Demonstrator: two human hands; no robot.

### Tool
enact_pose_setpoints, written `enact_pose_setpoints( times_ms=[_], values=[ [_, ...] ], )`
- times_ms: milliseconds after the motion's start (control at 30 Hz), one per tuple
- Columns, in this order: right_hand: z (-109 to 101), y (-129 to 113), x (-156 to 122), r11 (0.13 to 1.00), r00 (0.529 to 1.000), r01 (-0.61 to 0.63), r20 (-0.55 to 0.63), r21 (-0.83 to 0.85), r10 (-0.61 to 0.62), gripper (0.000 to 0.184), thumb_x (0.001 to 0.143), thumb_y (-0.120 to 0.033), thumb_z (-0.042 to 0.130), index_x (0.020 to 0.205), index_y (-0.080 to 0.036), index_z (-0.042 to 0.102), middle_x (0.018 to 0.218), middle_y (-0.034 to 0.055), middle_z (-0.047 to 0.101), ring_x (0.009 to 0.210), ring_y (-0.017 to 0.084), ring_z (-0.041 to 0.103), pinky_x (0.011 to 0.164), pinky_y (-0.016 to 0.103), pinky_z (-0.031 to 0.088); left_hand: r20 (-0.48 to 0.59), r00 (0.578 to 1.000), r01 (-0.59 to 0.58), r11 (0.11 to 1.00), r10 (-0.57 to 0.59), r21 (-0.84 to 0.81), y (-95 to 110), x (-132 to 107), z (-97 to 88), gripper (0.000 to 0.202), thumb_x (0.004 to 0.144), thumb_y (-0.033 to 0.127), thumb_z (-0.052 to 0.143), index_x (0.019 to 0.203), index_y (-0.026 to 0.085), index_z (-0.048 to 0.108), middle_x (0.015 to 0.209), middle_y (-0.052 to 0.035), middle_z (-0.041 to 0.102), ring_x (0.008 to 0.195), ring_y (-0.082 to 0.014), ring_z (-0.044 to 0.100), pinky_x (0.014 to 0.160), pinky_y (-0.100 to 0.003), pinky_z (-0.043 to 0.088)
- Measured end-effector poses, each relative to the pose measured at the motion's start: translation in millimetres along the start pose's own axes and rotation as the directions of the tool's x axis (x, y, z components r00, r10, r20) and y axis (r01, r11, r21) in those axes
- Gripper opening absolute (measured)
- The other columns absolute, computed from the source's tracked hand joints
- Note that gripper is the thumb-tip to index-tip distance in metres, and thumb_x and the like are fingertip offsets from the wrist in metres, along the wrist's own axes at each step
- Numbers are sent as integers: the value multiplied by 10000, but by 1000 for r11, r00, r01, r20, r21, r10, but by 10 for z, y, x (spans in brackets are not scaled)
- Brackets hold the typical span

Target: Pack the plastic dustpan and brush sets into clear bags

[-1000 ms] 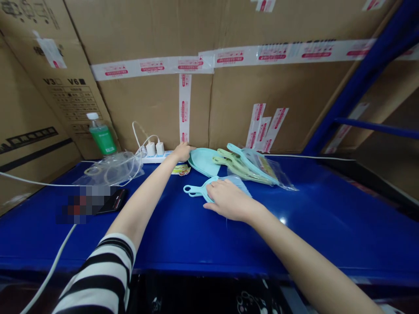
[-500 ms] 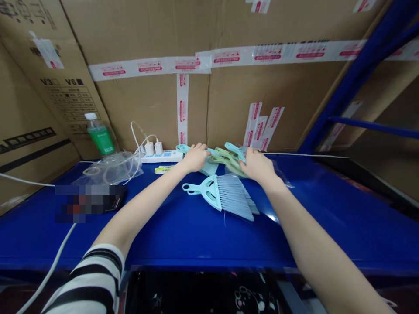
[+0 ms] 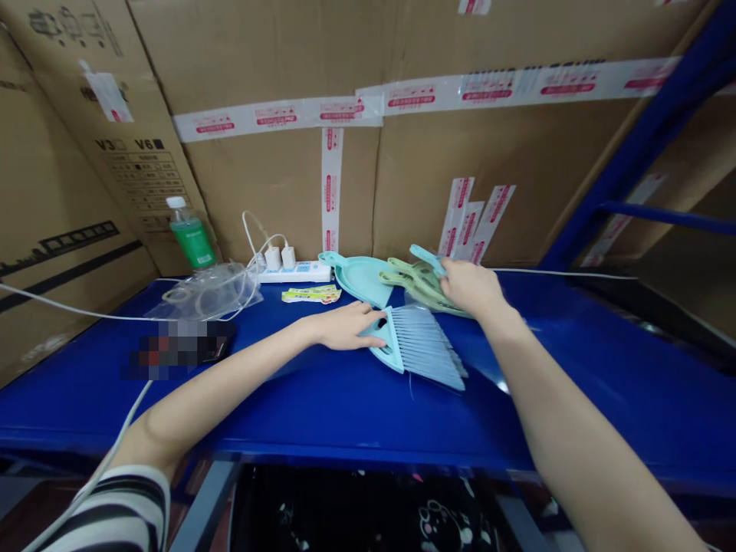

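Observation:
A light-blue hand brush (image 3: 431, 349) with grey-blue bristles lies on the blue shelf. My left hand (image 3: 348, 326) is on its handle end, thumb and fingers closed about the frame above the bristles; the handle loop is hidden under the hand. Behind it lies a light-blue dustpan (image 3: 362, 277). My right hand (image 3: 474, 290) grips a light-blue handle (image 3: 426, 257) raised over the green brush-and-dustpan pieces (image 3: 411, 280). What that handle belongs to is hidden behind my hand. Clear plastic film shows around the green pieces.
A white power strip (image 3: 302, 272) with two plugged chargers stands at the back, yellow-green packets (image 3: 310, 294) before it. To the left are a green bottle (image 3: 192, 241), a clear plastic bag (image 3: 212, 291) and a pixelated dark object (image 3: 178, 349). Cardboard (image 3: 276, 184) walls the back.
My left hand has moved from the dustpan at the back forward onto the light-blue brush. The dustpan is now uncovered. My right hand stays at the light-blue handle; the view has shifted slightly.

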State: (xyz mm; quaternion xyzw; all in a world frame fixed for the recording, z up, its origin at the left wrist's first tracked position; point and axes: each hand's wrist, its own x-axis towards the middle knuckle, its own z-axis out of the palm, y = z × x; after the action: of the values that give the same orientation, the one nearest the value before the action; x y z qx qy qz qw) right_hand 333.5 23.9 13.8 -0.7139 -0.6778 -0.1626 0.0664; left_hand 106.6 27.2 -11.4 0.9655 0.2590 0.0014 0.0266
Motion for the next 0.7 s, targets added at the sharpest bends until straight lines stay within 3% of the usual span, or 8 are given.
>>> enact_pose_setpoints(
  times_ms=[133, 300, 433, 567, 700],
  values=[
    [-100, -14, -45, 1000, 997, -11, -82, -1, 11, 300, 856, -143, 355, 1044, -115, 587, 918, 176, 682, 783, 298, 653, 583, 324, 424, -78, 997, -9, 994, 1, -107, 1, 87, 103, 422, 933, 344, 447, 1281, 105, 462, 1118, -145, 570, 1055, -226, 542, 904, -342, 442],
    [-171, -60, -106, 998, 963, 32, -268, 49, -18, 252, 864, -197, 344, 983, -150, 561, 851, 156, 665, 649, 271, 611, 514, 313, 352, -114, 993, 12, 978, -36, -208, 170, 249, 190, 417, 909, 304, 510, 1269, 94, 484, 1050, -130, 579, 991, -207, 563, 895, -327, 454],
    [-292, -215, -210, 994, 954, 83, -293, 73, -58, 209, 878, -190, 351, 953, -152, 542, 882, 146, 637, 661, 254, 599, 507, 295, 309, -106, 994, 9, 982, -30, -189, 316, 355, 195, 435, 917, 300, 496, 1287, 72, 476, 1089, -151, 572, 1041, -222, 549, 931, -328, 434],
    [-429, -361, -353, 971, 924, 232, -325, 51, -203, 186, 893, -183, 348, 915, -160, 531, 854, 126, 618, 700, 240, 585, 511, 281, 289, -106, 994, 5, 988, -21, -151, 375, 388, 216, 437, 930, 306, 466, 1301, 74, 461, 1099, -158, 575, 1055, -237, 544, 940, -352, 424],
    [-480, -431, -491, 915, 847, 403, -379, 2, -372, 181, 893, -167, 350, 832, -176, 520, 754, 86, 585, 653, 206, 547, 510, 276, 281, -168, 986, -26, 991, 4, -129, 325, 355, 273, 398, 938, 313, 446, 1281, 113, 470, 1110, -148, 584, 1089, -239, 528, 946, -369, 422]
  ],
)
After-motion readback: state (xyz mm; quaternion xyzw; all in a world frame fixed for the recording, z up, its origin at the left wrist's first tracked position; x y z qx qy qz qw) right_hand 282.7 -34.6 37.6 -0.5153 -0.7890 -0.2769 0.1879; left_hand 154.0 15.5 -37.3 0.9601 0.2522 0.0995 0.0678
